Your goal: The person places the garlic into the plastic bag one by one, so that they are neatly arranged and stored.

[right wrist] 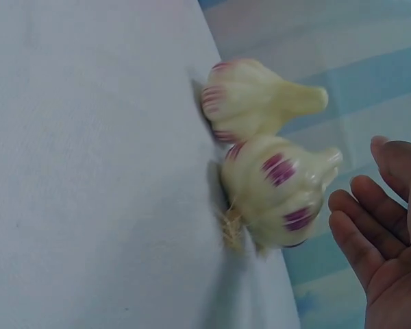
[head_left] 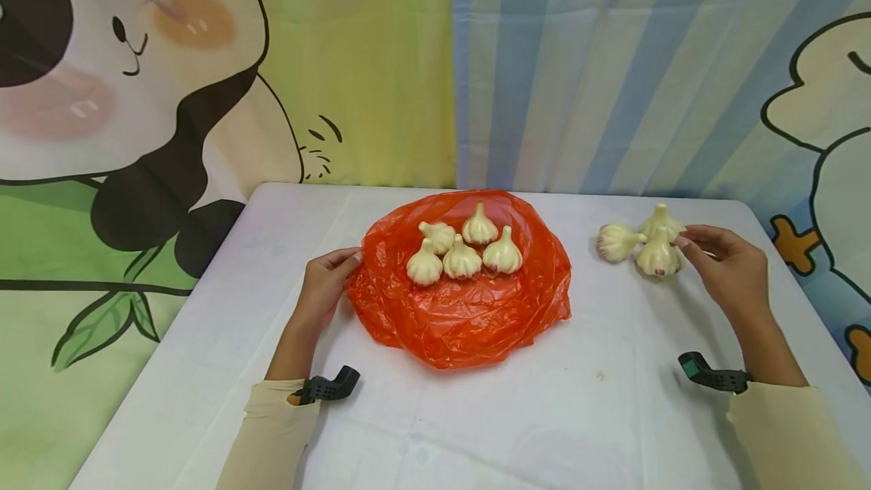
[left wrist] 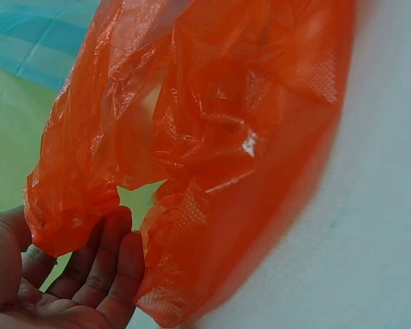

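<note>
Garlic (right wrist: 277, 195), cream, purple-streaked; left fingers (left wrist: 99, 271) pinch crinkled red bag (head_left: 469, 324); right fingers (right wrist: 359, 247) apart, nearby

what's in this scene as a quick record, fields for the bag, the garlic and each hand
red plastic bag: crumpled, on white table
garlic on the red plastic: five bulbs
garlic right of bag: three bulbs, clustered
left hand: pinches bag's left edge
right hand: beside the three bulbs, contact unclear

Stretches both arms (head_left: 265, 437) forward; pinches with the left hand (head_left: 327, 280); well to its right, curves the right hand (head_left: 738, 267) loosely, with thumb (right wrist: 401, 163) parted from fingers (right wrist: 354, 241).
</note>
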`<state>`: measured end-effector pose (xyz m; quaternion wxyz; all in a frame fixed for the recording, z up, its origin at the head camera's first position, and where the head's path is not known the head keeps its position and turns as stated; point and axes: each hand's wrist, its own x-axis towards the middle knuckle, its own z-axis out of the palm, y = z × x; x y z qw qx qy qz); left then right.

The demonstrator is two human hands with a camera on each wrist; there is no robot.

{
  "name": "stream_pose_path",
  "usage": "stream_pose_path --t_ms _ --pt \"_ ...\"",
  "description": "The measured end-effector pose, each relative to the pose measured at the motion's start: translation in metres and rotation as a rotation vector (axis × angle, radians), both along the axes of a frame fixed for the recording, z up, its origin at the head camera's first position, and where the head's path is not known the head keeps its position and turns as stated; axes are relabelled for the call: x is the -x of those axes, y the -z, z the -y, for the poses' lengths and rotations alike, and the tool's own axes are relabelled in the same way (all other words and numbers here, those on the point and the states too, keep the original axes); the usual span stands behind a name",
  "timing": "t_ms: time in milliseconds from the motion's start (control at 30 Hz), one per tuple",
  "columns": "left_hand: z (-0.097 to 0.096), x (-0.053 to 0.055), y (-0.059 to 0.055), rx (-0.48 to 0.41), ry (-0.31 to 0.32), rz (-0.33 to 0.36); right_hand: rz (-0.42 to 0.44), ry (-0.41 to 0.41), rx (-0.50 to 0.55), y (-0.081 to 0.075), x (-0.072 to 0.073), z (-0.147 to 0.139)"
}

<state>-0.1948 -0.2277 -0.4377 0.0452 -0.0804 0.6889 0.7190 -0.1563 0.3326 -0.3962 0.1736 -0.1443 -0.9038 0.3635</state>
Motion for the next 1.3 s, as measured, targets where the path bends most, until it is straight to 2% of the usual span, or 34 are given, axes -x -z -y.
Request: stream_pose_path --t_ms 267,600,900,1300 --pt "-0.001 0.001 0.001 0.010 -0.013 0.003 0.109 0.011 -0.029 0.009 0.006 -0.005" --pt "-0.002 0.002 0.002 0.009 0.006 -0.009 0.147 -0.026 -0.029 0.010 0.010 -0.005" --pt "-0.002 0.002 0.003 0.025 -0.001 0.002 0.232 -0.047 -0.019 0.008 0.013 -0.003" --pt "-0.001 0.001 0.003 0.038 -0.009 0.011 0.261 -0.114 -0.056 0.005 0.016 -0.003"
